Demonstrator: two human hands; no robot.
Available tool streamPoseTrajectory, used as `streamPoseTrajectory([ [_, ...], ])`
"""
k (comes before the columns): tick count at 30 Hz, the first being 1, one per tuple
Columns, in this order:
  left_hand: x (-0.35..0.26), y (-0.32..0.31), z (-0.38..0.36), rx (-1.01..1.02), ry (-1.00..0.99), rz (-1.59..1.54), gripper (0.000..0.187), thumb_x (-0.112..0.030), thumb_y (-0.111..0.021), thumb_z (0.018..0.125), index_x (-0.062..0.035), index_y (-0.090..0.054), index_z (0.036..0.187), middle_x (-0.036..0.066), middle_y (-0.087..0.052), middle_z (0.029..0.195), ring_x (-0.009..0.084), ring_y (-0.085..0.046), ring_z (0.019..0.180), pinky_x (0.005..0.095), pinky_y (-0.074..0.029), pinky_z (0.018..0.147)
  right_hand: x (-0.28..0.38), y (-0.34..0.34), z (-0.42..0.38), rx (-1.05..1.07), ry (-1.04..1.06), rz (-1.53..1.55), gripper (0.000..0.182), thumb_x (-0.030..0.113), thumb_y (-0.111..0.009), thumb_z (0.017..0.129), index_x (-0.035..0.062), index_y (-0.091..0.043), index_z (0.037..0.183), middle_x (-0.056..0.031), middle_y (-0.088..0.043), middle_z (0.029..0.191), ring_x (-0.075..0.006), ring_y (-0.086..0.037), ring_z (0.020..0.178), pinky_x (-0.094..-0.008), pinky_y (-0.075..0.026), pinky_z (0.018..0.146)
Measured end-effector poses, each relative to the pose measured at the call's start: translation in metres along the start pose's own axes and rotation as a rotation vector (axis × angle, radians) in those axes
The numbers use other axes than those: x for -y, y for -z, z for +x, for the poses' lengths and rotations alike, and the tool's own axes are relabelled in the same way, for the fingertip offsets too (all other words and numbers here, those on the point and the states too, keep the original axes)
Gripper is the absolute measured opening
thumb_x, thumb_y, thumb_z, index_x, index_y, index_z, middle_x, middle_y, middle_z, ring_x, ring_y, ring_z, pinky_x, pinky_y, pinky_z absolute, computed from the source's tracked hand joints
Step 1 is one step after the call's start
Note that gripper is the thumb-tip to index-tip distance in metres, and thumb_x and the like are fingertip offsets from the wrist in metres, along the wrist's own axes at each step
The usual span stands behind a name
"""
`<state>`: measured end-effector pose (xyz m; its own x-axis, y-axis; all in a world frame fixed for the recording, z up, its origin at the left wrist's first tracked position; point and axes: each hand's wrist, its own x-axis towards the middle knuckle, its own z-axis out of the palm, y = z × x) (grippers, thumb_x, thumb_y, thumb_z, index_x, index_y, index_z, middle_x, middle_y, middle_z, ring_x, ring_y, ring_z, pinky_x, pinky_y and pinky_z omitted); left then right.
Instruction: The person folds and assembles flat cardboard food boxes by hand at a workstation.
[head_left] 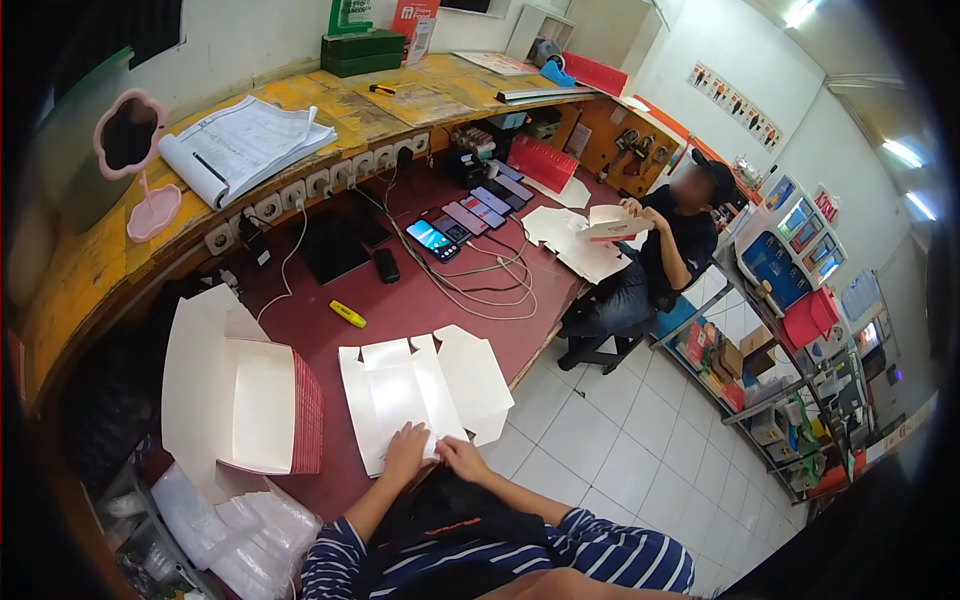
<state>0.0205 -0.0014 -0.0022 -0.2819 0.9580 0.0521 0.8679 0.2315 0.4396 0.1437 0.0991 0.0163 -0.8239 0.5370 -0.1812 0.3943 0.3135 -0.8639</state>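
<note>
The left hand [407, 452] lay on the near part of the card [395, 395], palm down, with fingers extended; the right hand [462, 460] was just beside it, with fingers narrow, and seemed to pinch the near edge; how firm this pinch was, I cannot tell. The card lay opened out on the tabletop [400, 313], partly under the hands, and most of it spread beyond them; its right flaps reached the tabletop's edge. The step in hand looked like folding at this near edge; the next move called for a steady left hand and a careful press by the right one, along the crease. To the left of the card stood the nested boxes [268, 405], apart from both hands; beyond the card lay the yellow marker [347, 314]; farther were the phones [432, 240]; across the tabletop, another person [690, 215] held a partly folded box [612, 224].
</note>
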Motion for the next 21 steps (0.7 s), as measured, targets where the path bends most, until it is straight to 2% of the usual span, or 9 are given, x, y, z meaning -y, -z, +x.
streamPoseTrajectory([
  [1,0.004,0.001,0.0,-0.1,-0.005,-0.164,0.062,-0.028,-0.072,0.057,-0.0058,-0.045,0.108,0.013,-0.045,0.115,0.0304,-0.039,0.109,0.0392,-0.036,0.088,-0.001,0.001,-0.005,0.215,-0.006,-0.046,0.026,0.024,-0.042,0.085,0.0012,-0.054,0.079,-0.0104,-0.054,0.069,-0.0176,-0.053,0.064,-0.0288,-0.042,0.059],
  [4,0.012,0.004,0.002,-0.091,-0.026,-0.154,0.041,-0.031,-0.061,0.069,-0.0045,-0.053,0.099,0.011,-0.051,0.106,0.0266,-0.046,0.1,0.0342,-0.04,0.083,-0.003,-0.009,-0.013,0.287,0.243,-0.311,0.023,0.024,-0.047,0.082,0.0019,-0.055,0.082,-0.0132,-0.055,0.083,-0.026,-0.054,0.076,-0.0337,-0.043,0.068],
  [10,0.013,0.023,0.019,0.085,0.066,-0.043,0.029,-0.029,-0.042,0.082,-0.0036,-0.056,0.078,0.01,-0.057,0.083,0.026,-0.054,0.083,0.0354,-0.045,0.067,0.001,-0.015,-0.006,0.415,0.196,-0.382,0.027,0.027,-0.05,0.08,0.0031,-0.054,0.093,-0.0132,-0.051,0.1,-0.0303,-0.051,0.087,-0.0362,-0.041,0.076],
  [12,0.004,0.034,0.019,-0.141,0.135,-0.16,0.027,-0.024,-0.04,0.083,-0.0041,-0.053,0.071,0.011,-0.056,0.072,0.0296,-0.055,0.068,0.0389,-0.044,0.058,0.0,-0.016,-0.005,0.339,0.231,-0.395,0.029,0.027,-0.049,0.08,0.0031,-0.053,0.096,-0.0132,-0.051,0.101,-0.0306,-0.051,0.087,-0.0364,-0.041,0.077],
  [15,-0.018,0.082,0.024,-0.359,0.282,-0.313,0.023,-0.02,-0.041,0.083,-0.0049,-0.053,0.072,0.013,-0.055,0.069,0.0322,-0.054,0.064,0.0404,-0.041,0.055,-0.014,-0.018,-0.002,0.265,0.319,-0.394,0.033,0.028,-0.048,0.081,0.0037,-0.051,0.102,-0.0122,-0.051,0.104,-0.0286,-0.052,0.087,-0.0356,-0.042,0.076],
  [17,-0.029,0.111,0.027,-0.487,0.302,-0.44,0.026,-0.019,-0.04,0.085,-0.0024,-0.05,0.069,0.012,-0.053,0.061,0.0263,-0.055,0.057,0.0366,-0.039,0.051,-0.003,-0.012,0.001,0.265,0.379,-0.381,0.034,0.029,-0.047,0.082,0.0042,-0.051,0.105,-0.011,-0.051,0.106,-0.0263,-0.053,0.087,-0.0345,-0.042,0.075],
  [19,-0.037,0.132,0.029,-0.68,0.33,-0.852,0.032,-0.022,-0.037,0.088,0.0002,-0.048,0.068,0.007,-0.049,0.057,0.0143,-0.049,0.054,0.0301,-0.036,0.05,0.036,0.009,0.002,0.662,-0.253,0.452,0.036,0.033,-0.044,0.084,0.0069,-0.05,0.108,-0.0079,-0.053,0.104,-0.0179,-0.053,0.086,-0.0296,-0.043,0.072],
  [20,-0.042,0.139,0.028,-0.704,0.29,-0.92,0.029,-0.022,-0.038,0.089,-0.0002,-0.047,0.073,0.003,-0.047,0.061,0.0067,-0.044,0.058,0.0232,-0.035,0.052,0.05,0.011,-0.004,0.636,-0.33,0.939,0.033,0.034,-0.041,0.086,0.0083,-0.052,0.102,-0.0052,-0.055,0.099,-0.0109,-0.053,0.083,-0.0241,-0.041,0.068],
  [21,-0.047,0.143,0.028,-0.704,0.29,-0.92,0.029,-0.022,-0.038,0.089,-0.0002,-0.047,0.073,0.003,-0.047,0.061,0.0067,-0.044,0.058,0.0232,-0.035,0.052,0.061,0.014,-0.007,0.636,-0.33,0.939,0.033,0.034,-0.041,0.086,0.0083,-0.052,0.102,-0.0052,-0.055,0.099,-0.0109,-0.053,0.083,-0.0241,-0.041,0.068],
])
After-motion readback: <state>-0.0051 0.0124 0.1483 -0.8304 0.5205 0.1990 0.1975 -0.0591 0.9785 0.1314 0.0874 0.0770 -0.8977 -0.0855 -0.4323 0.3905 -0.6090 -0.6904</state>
